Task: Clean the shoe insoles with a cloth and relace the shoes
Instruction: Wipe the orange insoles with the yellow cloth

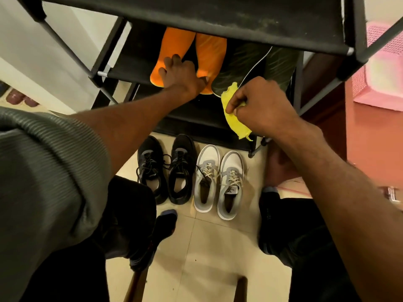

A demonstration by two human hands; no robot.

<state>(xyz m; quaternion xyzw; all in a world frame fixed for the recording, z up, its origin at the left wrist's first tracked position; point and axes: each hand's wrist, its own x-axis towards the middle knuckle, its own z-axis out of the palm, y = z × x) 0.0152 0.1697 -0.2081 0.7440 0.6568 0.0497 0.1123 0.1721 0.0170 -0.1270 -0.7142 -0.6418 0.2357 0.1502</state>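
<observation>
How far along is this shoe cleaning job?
Done: both pairs on the floor, the black sneakers and the grey-white sneakers, look laced. In hand: the left hand rests on the orange insoles on the rack shelf; the right hand grips a yellow cloth. Left: whether any insole has been wiped cannot be told.

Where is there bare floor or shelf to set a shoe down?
Bare tile lies below the white-grey sneakers, between the person's legs. The shelf is bare left of the orange insoles. Right of them, dark green insoles crowd it.
</observation>
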